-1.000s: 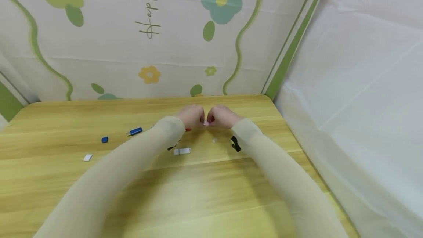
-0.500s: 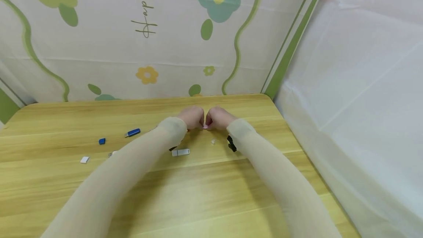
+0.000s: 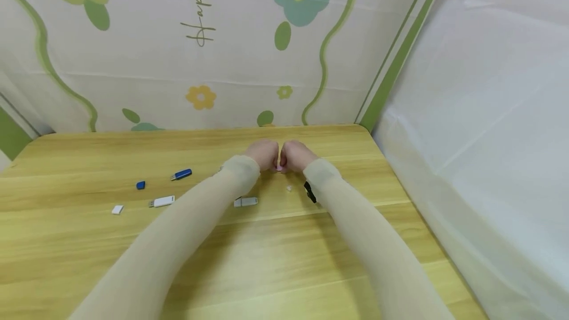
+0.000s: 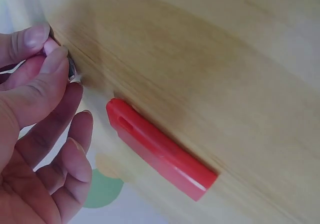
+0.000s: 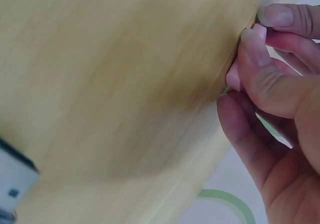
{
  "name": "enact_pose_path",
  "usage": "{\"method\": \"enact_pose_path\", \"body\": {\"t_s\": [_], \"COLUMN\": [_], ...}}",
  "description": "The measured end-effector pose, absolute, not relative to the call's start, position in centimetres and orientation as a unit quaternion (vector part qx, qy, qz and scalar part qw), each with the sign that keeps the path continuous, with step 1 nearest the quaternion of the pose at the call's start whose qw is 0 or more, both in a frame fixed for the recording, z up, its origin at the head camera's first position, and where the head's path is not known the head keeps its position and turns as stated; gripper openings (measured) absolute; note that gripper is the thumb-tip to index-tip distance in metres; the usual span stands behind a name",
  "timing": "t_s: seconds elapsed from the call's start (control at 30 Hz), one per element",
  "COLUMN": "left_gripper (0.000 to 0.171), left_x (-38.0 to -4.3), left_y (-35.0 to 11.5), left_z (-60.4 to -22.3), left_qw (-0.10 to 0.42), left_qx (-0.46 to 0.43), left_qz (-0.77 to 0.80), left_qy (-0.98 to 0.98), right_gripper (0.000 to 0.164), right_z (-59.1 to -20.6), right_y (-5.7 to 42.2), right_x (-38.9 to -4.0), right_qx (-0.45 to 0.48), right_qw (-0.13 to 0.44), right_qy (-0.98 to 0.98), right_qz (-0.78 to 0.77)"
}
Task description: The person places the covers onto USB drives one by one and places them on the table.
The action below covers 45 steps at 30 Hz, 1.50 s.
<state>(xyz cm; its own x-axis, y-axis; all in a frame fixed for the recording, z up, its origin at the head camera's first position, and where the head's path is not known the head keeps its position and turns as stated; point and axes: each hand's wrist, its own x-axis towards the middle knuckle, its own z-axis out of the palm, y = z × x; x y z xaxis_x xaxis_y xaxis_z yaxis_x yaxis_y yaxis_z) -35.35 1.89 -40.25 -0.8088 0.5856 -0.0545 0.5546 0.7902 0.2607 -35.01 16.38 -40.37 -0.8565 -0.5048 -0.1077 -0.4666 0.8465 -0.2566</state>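
In the head view my left hand (image 3: 264, 154) and right hand (image 3: 295, 155) meet near the table's far side, knuckles almost touching. Between them is a small pink USB stick (image 3: 279, 168), mostly covered by fingers. Thumb and fingers of the left hand pinch one end, where a shiny metal part (image 4: 72, 69) shows in the left wrist view. The right hand's thumb and fingers pinch the other pink end (image 5: 233, 78). A glossy red piece (image 4: 160, 146), shaped like a USB stick body, lies beside the left hand; the left arm hides it in the head view.
A grey-white USB stick (image 3: 246, 202) and a small translucent piece (image 3: 289, 188) lie nearer the body. Left of the arm are a blue USB stick (image 3: 181, 175), a blue cap (image 3: 140, 185), a white USB stick (image 3: 162, 201) and a white cap (image 3: 117, 209). A patterned cloth (image 3: 240, 53) hangs behind the table.
My hands have drawn closer together, still pinching the pink USB stick. The left forearm has shifted right, uncovering the white USB stick and covering the red piece in the head view.
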Motion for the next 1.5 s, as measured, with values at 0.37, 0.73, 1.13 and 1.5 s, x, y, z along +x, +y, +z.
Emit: {"method": "enact_pose_path", "body": {"t_s": [0.37, 0.73, 1.13, 1.5], "left_gripper": [0.016, 0.021, 0.029, 0.032], "left_x": [-35.3, -35.4, -34.9, -30.7], "left_y": [2.5, 1.2, 0.5, 3.9], "left_z": [-39.6, -40.8, -39.7, -38.2], "left_qw": [0.090, 0.088, 0.122, 0.149], "left_qx": [0.285, 0.304, 0.314, 0.415], "left_qz": [0.109, 0.155, 0.168, 0.111], "left_qy": [0.948, 0.936, 0.926, 0.891], "right_gripper": [0.008, 0.003, 0.032, 0.024], "right_z": [-40.3, -40.7, -37.1, -35.8], "right_y": [16.5, 16.5, 20.0, 24.6], "right_x": [-34.7, -34.1, -31.9, -28.2], "right_qx": [-0.249, -0.257, -0.246, -0.261], "right_qw": [0.067, 0.087, 0.157, 0.157], "right_qy": [0.960, 0.954, 0.951, 0.951], "right_qz": [-0.106, -0.128, -0.103, -0.050]}}
